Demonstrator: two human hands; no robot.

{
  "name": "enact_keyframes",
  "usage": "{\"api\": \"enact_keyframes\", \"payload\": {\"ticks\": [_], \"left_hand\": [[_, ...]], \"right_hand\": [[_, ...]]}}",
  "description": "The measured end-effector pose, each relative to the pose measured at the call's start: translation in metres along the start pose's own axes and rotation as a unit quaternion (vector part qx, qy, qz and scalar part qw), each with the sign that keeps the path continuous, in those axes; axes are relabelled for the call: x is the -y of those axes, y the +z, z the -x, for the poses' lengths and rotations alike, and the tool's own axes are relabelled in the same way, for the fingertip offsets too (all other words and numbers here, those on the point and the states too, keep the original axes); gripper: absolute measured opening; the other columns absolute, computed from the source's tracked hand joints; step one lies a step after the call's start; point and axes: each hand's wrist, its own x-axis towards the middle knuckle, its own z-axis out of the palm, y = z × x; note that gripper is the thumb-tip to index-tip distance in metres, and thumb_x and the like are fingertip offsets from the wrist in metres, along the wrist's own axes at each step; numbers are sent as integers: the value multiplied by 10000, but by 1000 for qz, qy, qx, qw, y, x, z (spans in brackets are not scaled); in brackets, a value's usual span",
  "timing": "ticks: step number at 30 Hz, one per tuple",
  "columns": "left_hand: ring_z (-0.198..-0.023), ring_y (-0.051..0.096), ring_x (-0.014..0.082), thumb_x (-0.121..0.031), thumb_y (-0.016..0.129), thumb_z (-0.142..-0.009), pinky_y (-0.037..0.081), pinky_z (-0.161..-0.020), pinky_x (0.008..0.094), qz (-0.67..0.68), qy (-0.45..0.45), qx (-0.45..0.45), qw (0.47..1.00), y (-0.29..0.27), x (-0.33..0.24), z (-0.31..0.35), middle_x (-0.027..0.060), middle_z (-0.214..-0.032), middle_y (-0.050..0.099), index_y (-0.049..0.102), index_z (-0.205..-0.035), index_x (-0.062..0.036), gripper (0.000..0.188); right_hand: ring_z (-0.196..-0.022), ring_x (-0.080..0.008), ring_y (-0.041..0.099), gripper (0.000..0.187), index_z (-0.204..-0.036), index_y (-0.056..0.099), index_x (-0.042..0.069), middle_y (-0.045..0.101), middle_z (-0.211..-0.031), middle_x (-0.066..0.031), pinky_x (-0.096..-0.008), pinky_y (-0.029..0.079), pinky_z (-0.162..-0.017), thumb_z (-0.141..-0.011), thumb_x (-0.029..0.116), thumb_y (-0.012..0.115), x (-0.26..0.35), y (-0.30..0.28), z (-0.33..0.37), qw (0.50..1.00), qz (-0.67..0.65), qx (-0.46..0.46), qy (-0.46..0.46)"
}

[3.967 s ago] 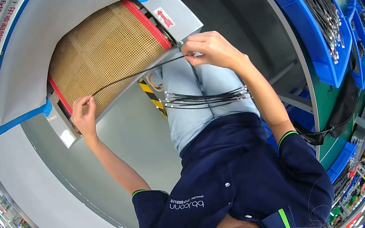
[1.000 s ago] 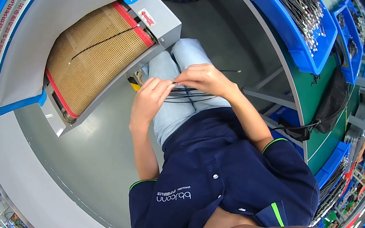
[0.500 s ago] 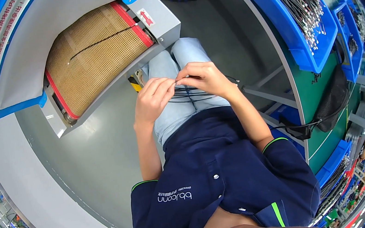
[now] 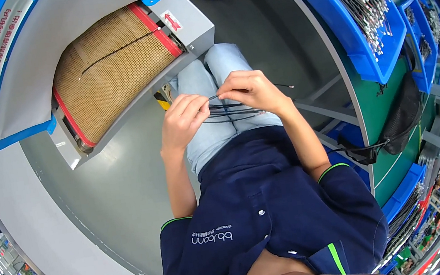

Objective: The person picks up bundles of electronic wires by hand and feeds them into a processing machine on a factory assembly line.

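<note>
Above my lap, a thin black cable (image 4: 213,98) runs between my two hands. My left hand (image 4: 185,121) pinches it with thumb and forefinger. A little to the right, my right hand (image 4: 250,92) pinches the same cable, and a cable end sticks out beyond its far side. Several more black cables (image 4: 231,114) lie across my thighs just below the hands. The fingertips partly hide the held stretch of cable.
Ahead on the left is a machine with a tan mesh conveyor belt (image 4: 110,74); one black cable (image 4: 118,53) rests on it. At right, a blue bin (image 4: 369,60) of black cables stands on a green bench (image 4: 368,111), near a black bag (image 4: 403,117).
My right hand has shifted slightly right and up, away from the left, so more cable shows between them. The cable end beyond my right hand now reaches farther out.
</note>
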Motion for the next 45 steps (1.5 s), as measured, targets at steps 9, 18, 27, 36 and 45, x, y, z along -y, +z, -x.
{"api": "enact_keyframes", "payload": {"ticks": [9, 18, 27, 36, 45], "left_hand": [[-701, 598, 208, 46, 700, -636, 488, -614, 305, -5, -34, 5, 999, 8, 7, 0, 59, -768, 620, 615, -792, -33, 195], [-703, 602, 211, 43, 694, -653, 484, -615, 307, 3, -79, 11, 997, 26, -6, -12, 66, -769, 625, 619, -796, -30, 177], [-693, 594, 174, 58, 688, -682, 484, -635, 276, -70, -175, -35, 981, 7, 8, 11, 65, -779, 634, 629, -816, -16, 164], [-675, 586, 152, 50, 683, -694, 482, -635, 264, -81, -205, -53, 974, 11, 15, 19, 63, -775, 631, 626, -816, -11, 148], [-657, 584, 136, 48, 684, -697, 480, -622, 251, -82, -205, -68, 973, 12, 36, 23, 59, -765, 630, 626, -808, -10, 138]], "right_hand": [[-735, -176, 624, 154, -904, 680, 28, 652, -828, -59, -280, 479, -617, -755, 54, 713, -11, -35, 11, 998, 10, 15, 67], [-725, -216, 622, 96, -844, 672, 34, 641, -792, -72, -306, 496, -617, -758, 61, 706, -27, -65, 29, 995, 97, -16, 2], [-739, -215, 624, 112, -862, 681, 28, 643, -791, -76, -306, 500, -635, -779, 102, 695, -53, -133, 59, 979, 191, -43, 55], [-702, -190, 616, 125, -905, 667, 22, 632, -793, -75, -282, 483, -588, -794, 78, 686, -59, -134, 60, 986, 126, -72, 81], [-667, -172, 596, 91, -847, 662, 32, 625, -746, -56, -277, 461, -556, -769, 57, 703, -76, -130, 52, 987, 149, -50, 22]]}}
